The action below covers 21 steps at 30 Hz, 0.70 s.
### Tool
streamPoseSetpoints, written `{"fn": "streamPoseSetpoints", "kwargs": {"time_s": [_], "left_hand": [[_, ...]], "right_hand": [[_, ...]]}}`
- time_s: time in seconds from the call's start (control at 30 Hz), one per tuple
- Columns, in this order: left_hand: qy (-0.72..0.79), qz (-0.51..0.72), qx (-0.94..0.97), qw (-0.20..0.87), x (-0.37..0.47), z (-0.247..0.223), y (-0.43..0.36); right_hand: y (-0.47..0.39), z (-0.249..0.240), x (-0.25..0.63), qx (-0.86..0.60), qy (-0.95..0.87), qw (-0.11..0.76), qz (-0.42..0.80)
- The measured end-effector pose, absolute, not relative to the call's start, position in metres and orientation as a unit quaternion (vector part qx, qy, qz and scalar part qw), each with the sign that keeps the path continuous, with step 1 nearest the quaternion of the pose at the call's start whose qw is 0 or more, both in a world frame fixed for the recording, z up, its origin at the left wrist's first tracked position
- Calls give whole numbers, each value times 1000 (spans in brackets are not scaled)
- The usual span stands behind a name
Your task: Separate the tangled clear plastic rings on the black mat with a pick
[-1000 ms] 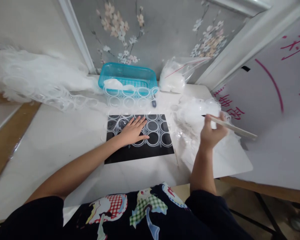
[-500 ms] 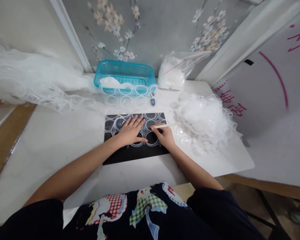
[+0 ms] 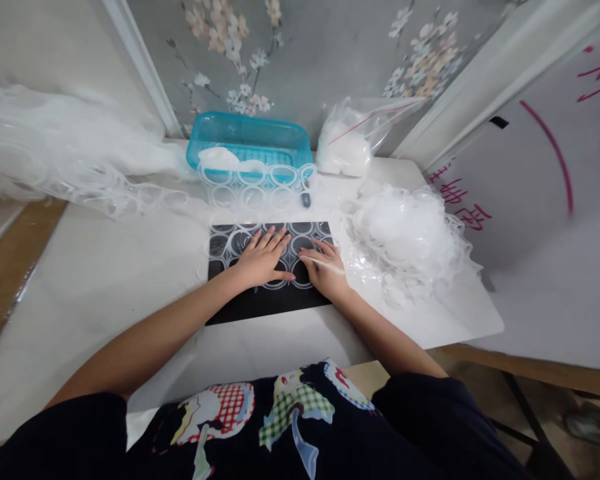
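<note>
A clear plastic sheet with ring-shaped outlines (image 3: 301, 275) lies on a black mat (image 3: 280, 305) in front of me. My left hand (image 3: 261, 259) rests flat on the sheet with its fingers spread. Over the sheet's right side, my right hand (image 3: 329, 270) grips a thin white stick (image 3: 324, 265) between thumb and fingers. The stick slants across the hand, its tip near a ring. Just behind the mat, a similar ringed sheet (image 3: 254, 195) leans against a blue basket (image 3: 250, 127).
A heap of white ringed plastic scraps (image 3: 410, 233) sits at the right, and a larger pile (image 3: 70, 147) at the left. A zip bag with white contents (image 3: 347, 147) stands beside the basket. A whiteboard (image 3: 540, 267) borders the table's right side.
The white stick has swung from pointing right, away from the hand, to lying across my right hand, whose fingers have shifted. My left hand stays put on the sheet.
</note>
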State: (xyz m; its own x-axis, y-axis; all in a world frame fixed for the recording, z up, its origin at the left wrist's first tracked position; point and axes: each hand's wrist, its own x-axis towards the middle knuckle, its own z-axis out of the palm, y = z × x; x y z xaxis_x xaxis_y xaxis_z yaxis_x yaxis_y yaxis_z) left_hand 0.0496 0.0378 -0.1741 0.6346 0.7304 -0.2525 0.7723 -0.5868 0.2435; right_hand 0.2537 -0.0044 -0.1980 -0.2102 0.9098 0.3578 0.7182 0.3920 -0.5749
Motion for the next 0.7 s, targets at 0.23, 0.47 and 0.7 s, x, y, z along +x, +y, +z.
{"fn": "streamPoseSetpoints", "kwargs": {"time_s": [0.23, 0.47, 0.7], "left_hand": [[389, -26, 901, 191, 43, -171, 37], [405, 13, 901, 154, 4, -178, 48], [394, -18, 906, 155, -6, -181, 49]], "right_hand": [[51, -151, 283, -643, -535, 547, -39], [13, -178, 197, -499, -735, 400, 225], [7, -191, 189, -511, -724, 373, 275]]}}
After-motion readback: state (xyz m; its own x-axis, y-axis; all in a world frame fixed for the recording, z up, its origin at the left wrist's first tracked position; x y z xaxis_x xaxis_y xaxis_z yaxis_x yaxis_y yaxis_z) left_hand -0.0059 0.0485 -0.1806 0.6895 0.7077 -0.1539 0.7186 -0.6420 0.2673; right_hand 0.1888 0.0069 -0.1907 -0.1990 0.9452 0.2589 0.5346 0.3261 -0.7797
